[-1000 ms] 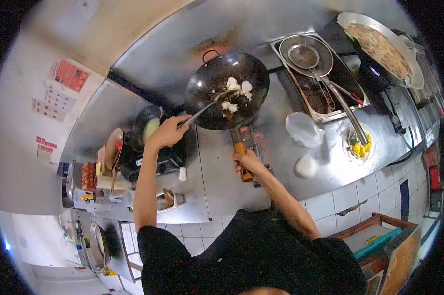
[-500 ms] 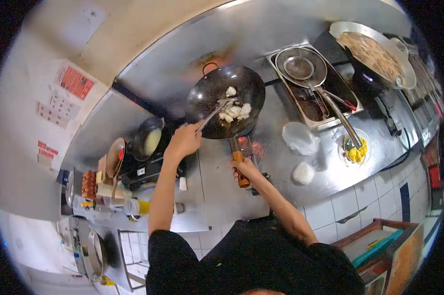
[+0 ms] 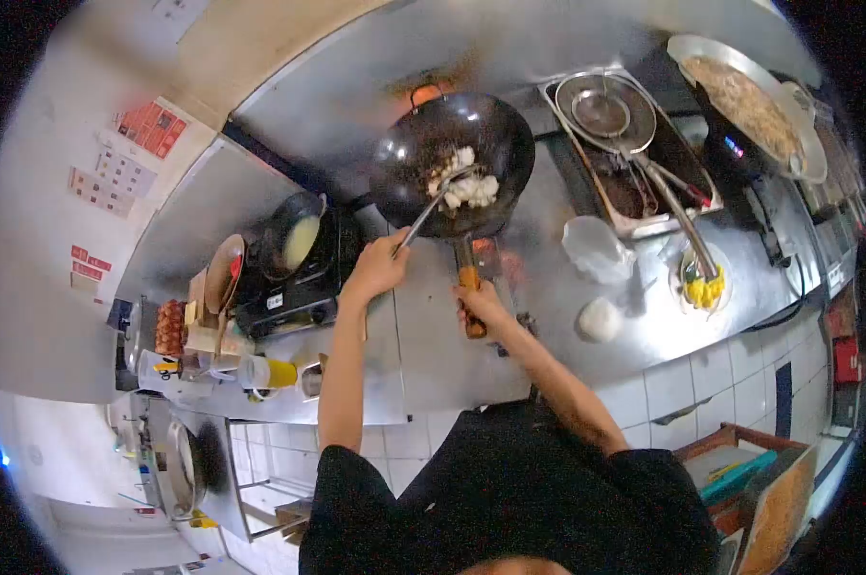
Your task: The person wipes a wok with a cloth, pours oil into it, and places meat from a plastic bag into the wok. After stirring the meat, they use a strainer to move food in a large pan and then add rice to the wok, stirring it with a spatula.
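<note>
My left hand (image 3: 377,270) is closed round the handle of a long metal ladle (image 3: 421,222). The ladle's head lies among white clumps of food (image 3: 471,190), which look like rice, inside a dark wok (image 3: 505,139). Smaller browned bits lie beside the clumps. My right hand (image 3: 484,305) wraps round the wooden handle (image 3: 468,277) of the wok, on the side nearest me. The wok sits over the burner area, tipped slightly, with an orange glow behind its far loop handle.
Right of the wok, a strainer (image 3: 605,113) rests across a rectangular metal pan (image 3: 634,227). A plastic bag (image 3: 596,251), a white lump (image 3: 600,319) and a bowl with yellow food (image 3: 704,290) stand nearer. A large pan of brown liquid (image 3: 739,101) is far right; a small pan (image 3: 300,244) sits on the left stove.
The ladle's head has shifted within the wok, and the white clumps sit closer together. Both hands keep their grips. The whole view has shifted slightly.
</note>
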Motion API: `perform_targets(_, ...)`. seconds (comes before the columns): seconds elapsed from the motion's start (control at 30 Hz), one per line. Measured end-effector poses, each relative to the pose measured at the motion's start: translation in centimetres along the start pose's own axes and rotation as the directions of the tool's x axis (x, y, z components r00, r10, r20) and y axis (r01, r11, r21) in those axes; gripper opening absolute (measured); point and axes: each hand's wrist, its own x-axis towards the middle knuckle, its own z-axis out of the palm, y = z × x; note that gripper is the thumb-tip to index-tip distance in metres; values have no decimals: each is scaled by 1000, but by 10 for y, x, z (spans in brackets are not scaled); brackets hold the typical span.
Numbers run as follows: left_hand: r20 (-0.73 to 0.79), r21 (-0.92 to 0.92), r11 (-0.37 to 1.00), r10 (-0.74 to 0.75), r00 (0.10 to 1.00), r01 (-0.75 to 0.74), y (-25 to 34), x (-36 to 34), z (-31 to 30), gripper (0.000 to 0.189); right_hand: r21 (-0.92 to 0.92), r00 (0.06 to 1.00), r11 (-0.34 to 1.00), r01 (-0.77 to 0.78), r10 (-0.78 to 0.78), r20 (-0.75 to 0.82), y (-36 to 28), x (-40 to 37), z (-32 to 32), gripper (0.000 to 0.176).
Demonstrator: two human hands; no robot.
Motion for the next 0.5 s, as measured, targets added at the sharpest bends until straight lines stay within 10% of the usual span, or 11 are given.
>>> perform_targets(0.03,-22,-7,1000,9,1000,-10,2,-1,-10,37,-17,1000,1000,18,-18,-4,-7,-7,0,21)
perform_targets(0.1,339,-503,676,-418,842,538,13,-13,-27,38,69,997,997,47,-51,54,-13,-15,0,20)
perform_targets(0.23,517,-750,281,-316,796,598,-27,14,34,34,80,995,991,103,-103,-9,17,14,3,20)
perform_targets(0.3,416,-531,660,-342,843,531,-25,29,57,29,48,996,995,90,-89,-23,7,5,8,20)
perform_targets(0.37,-121,-48,988,-155,981,150,-1,23,61,32,27,996,997,66,-64,-55,2,4,5,20)
perform_targets(0.5,80,154,959,-252,965,237,35,26,41,36,18,994,995,96,-95,-58,14,22,0,25)
